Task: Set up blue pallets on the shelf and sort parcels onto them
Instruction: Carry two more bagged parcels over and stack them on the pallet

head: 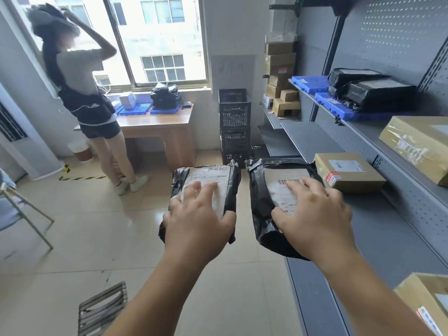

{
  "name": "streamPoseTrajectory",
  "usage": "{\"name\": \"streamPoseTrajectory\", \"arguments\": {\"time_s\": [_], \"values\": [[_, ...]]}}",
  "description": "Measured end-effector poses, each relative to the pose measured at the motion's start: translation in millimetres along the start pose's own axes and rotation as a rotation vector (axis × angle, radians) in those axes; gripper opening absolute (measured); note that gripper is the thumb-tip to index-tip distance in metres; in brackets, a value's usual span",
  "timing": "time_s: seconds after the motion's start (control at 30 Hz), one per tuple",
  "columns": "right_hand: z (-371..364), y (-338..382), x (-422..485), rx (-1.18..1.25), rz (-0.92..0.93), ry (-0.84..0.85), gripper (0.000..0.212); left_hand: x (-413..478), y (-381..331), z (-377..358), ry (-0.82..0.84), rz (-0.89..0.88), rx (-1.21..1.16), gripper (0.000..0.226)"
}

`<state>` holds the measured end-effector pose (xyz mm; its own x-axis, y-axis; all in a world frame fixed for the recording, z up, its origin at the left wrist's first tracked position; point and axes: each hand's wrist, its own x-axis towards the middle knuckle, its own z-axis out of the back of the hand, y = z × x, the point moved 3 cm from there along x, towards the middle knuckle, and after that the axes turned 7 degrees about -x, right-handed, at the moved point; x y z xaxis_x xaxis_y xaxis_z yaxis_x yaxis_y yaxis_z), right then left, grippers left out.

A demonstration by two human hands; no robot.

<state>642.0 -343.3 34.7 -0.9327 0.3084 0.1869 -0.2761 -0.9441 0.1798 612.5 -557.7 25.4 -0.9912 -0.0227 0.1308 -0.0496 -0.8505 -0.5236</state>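
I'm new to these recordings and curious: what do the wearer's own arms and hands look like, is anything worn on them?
Both arms are bare up to the bottom edge of the picture, with no sleeves showing. The left hand and right hand wear no gloves, and no rings, watch or wristbands can be seen.

Two black plastic-wrapped parcels sit side by side at the centre of the frame, the left parcel (206, 190) and the right parcel (274, 202), each with a white shipping label facing up and a hand pressed on top. At the upper right, two blue pallets (309, 84) lie flat in a row on the grey shelf (312, 139). The nearer one carries stacked black parcels (371, 89).
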Motion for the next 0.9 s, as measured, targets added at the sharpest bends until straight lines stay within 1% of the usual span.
{"name": "streamPoseTrajectory", "arguments": {"time_s": [0.1,0.2,0.27,0.4,0.53,0.67,0.83,0.9], "values": [[-15,2,57,0.009,0.009,-0.005,0.074,53,-8,-18,-0.009,0.003,0.01,0.067],[-28,0,121,0.019,0.037,0.003,0.072,109,-24,-34,-0.023,0.016,0.027,0.067],[-32,-3,165,0.016,0.057,0.008,0.071,146,-38,-41,-0.033,0.035,0.036,0.069],[-33,-6,250,0.043,0.079,-0.017,0.076,216,-66,-52,-0.075,0.051,0.04,0.069],[-39,-7,320,0.046,0.095,-0.023,0.072,278,-81,-64,-0.091,0.065,0.042,0.068],[-51,-6,378,0.039,0.085,-0.043,0.066,339,-91,-79,-0.082,0.054,0.021,0.066],[-68,1,448,0.019,0.036,-0.059,0.074,422,-97,-102,-0.052,0.015,-0.003,0.07],[-76,5,477,0.004,0.008,-0.067,0.074,460,-99,-113,-0.034,-0.013,-0.015,0.069]]}}
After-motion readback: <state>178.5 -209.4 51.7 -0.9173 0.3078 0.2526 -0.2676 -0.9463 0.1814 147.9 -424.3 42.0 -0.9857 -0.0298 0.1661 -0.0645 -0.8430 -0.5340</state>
